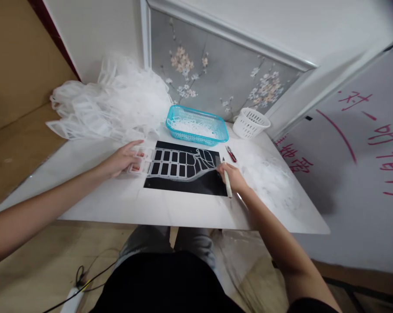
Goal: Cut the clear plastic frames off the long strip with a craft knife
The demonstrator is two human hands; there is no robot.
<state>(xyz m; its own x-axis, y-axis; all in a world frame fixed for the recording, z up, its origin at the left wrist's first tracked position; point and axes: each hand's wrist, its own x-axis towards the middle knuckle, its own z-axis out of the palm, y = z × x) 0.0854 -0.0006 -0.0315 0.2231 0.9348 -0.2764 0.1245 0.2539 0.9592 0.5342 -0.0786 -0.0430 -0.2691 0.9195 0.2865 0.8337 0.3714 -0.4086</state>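
A translucent white plastic lattice sheet (174, 164) lies across a black mat (189, 186). Its left part has rows of rectangular openings, and its right end narrows into curved strands. The fingers of my left hand (126, 160) grip the left end of the lattice, just off the mat's edge, and show through the openings. My right hand (232, 176) is closed around a slim, pen-shaped tool with a cream handle (228, 184). That hand rests at the right edge of the mat, by the narrow end of the lattice; its fingertips are partly hidden.
A large heap of white plastic lattice pieces (118, 102) stands at the back left. Behind the mat are a blue basket (196, 138) holding white pieces and a white basket (251, 124). Red-handled cutters (230, 154) and loose white scraps (271, 182) lie at the right.
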